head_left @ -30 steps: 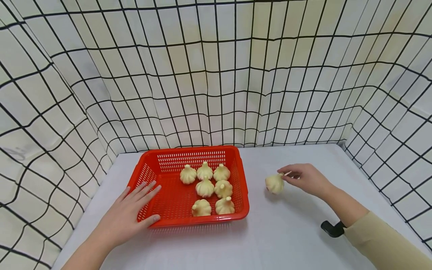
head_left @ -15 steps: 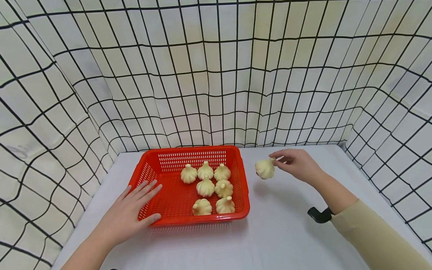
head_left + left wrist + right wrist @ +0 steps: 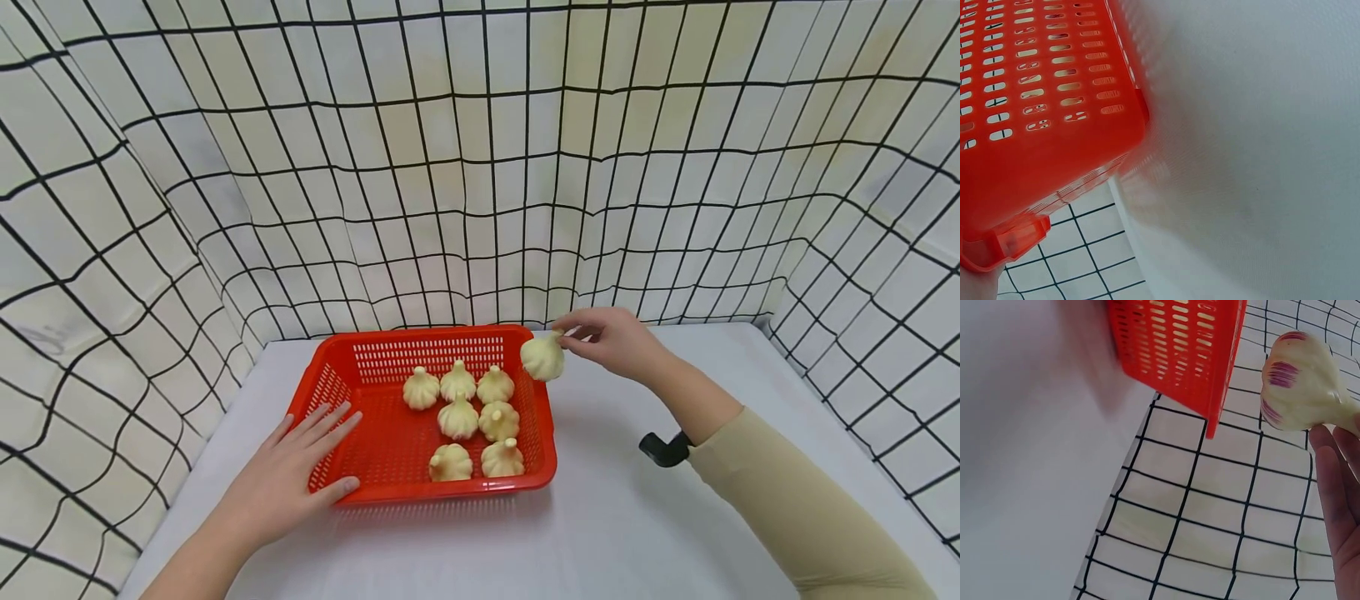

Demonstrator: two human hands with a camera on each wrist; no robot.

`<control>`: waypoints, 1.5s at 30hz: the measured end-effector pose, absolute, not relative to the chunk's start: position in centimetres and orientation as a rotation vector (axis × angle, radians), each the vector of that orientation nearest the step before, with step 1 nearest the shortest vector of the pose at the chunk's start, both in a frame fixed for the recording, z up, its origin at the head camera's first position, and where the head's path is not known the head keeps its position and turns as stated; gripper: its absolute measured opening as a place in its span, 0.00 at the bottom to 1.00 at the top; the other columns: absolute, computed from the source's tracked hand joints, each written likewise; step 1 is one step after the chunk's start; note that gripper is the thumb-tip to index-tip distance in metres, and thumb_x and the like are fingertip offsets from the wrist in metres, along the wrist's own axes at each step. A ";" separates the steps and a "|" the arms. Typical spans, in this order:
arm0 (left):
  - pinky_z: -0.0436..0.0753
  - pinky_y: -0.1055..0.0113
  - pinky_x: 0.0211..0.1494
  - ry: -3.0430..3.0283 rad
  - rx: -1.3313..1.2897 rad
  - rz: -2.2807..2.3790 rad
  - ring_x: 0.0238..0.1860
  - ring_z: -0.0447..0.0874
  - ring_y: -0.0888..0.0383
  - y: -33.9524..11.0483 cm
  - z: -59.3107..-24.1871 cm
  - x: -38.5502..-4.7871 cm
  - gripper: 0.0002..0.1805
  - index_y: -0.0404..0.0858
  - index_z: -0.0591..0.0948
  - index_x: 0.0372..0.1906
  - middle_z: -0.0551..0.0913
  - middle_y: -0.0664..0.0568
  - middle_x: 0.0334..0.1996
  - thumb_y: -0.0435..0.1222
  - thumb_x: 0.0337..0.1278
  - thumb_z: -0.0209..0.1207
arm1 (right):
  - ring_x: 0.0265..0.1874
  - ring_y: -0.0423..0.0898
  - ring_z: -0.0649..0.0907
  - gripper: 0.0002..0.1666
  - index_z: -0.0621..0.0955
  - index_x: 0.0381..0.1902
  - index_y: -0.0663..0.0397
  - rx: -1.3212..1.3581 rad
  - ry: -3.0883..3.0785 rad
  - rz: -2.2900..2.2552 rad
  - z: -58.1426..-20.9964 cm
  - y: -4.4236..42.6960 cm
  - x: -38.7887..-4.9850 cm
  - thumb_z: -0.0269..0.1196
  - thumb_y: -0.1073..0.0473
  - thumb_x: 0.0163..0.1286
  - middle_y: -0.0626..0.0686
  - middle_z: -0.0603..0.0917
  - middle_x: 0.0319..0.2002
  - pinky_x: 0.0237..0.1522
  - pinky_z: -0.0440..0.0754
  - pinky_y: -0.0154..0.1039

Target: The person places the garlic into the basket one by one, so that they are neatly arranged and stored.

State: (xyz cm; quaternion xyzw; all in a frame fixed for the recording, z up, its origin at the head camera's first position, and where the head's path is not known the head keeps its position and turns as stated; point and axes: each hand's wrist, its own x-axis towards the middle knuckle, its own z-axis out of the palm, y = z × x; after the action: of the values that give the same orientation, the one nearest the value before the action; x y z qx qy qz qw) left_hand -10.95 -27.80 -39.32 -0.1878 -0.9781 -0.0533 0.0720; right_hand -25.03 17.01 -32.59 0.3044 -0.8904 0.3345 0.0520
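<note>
By its stem, my right hand [image 3: 618,342] pinches a garlic bulb [image 3: 542,357] in the air over the right rim of the red basket [image 3: 450,492]. In the right wrist view this bulb [image 3: 1300,384] shows purple streaks and sits higher than the basket wall [image 3: 1172,350]. Several more garlic bulbs [image 3: 457,418] lie inside the basket, mostly towards its right half. My left hand [image 3: 288,467] rests on the basket's left rim with fingers spread and straight. Only a sliver of that hand [image 3: 975,286] shows in the left wrist view, below the basket's rim.
A white table [image 3: 600,533] carries the basket. White walls with a black grid of netting [image 3: 517,183] stand at the back and both sides. A black strap-like piece [image 3: 664,450] sits at my right wrist.
My right hand has carried the garlic bulb leftward and up, from low over the table right of the basket to above the basket's right rim. The left hand has stayed in place.
</note>
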 end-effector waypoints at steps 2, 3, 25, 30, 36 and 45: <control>0.51 0.40 0.74 -2.937 -0.568 -0.157 0.74 0.58 0.41 -27.8 -39.3 -11.0 0.45 0.50 0.65 0.76 0.65 0.48 0.74 0.65 0.56 0.58 | 0.40 0.45 0.87 0.14 0.86 0.53 0.47 0.955 -2.713 1.020 -32.3 16.3 -25.2 0.65 0.59 0.69 0.48 0.87 0.48 0.39 0.87 0.41; 0.52 0.40 0.74 -2.935 -0.569 -0.156 0.74 0.58 0.41 -27.8 -39.3 -11.0 0.45 0.50 0.65 0.76 0.65 0.48 0.74 0.65 0.56 0.58 | 0.41 0.45 0.87 0.14 0.86 0.53 0.47 0.966 -2.716 1.023 -32.1 15.9 -25.2 0.65 0.59 0.70 0.48 0.87 0.48 0.39 0.87 0.40; 0.49 0.43 0.76 -2.918 -0.585 -0.152 0.74 0.58 0.42 -27.8 -39.4 -11.0 0.44 0.50 0.65 0.76 0.64 0.50 0.74 0.64 0.57 0.58 | 0.42 0.42 0.83 0.14 0.85 0.53 0.42 1.134 -2.837 0.872 -31.1 8.5 -27.2 0.64 0.57 0.71 0.41 0.86 0.46 0.44 0.83 0.34; 0.44 0.46 0.78 -2.900 -0.593 -0.151 0.74 0.58 0.41 -27.8 -39.4 -10.8 0.44 0.50 0.65 0.76 0.64 0.50 0.74 0.64 0.57 0.59 | 0.43 0.41 0.84 0.13 0.85 0.52 0.44 1.214 -2.817 0.863 -31.1 6.9 -27.4 0.64 0.57 0.71 0.42 0.86 0.48 0.45 0.83 0.34; 0.42 0.48 0.78 -2.892 -0.599 -0.149 0.73 0.59 0.42 -27.7 -39.4 -10.9 0.44 0.50 0.65 0.76 0.65 0.50 0.74 0.64 0.57 0.59 | 0.44 0.38 0.83 0.13 0.85 0.52 0.42 1.278 -2.826 0.757 -31.0 4.8 -27.4 0.63 0.54 0.72 0.40 0.86 0.47 0.47 0.80 0.33; 0.46 0.45 0.77 -2.923 -0.577 -0.153 0.74 0.59 0.42 -27.7 -39.2 -11.0 0.44 0.50 0.65 0.76 0.65 0.50 0.74 0.64 0.57 0.58 | 0.42 0.37 0.82 0.13 0.84 0.53 0.43 1.431 -2.842 0.616 -31.1 1.7 -27.4 0.60 0.54 0.74 0.40 0.85 0.46 0.47 0.78 0.33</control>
State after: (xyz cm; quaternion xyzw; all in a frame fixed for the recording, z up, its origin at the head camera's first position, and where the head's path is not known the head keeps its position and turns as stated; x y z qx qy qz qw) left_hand -10.99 -27.66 -39.21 -0.1927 -0.9767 -0.0510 0.0791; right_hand -27.42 1.71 -31.08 0.4411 -0.8757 0.1899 -0.0496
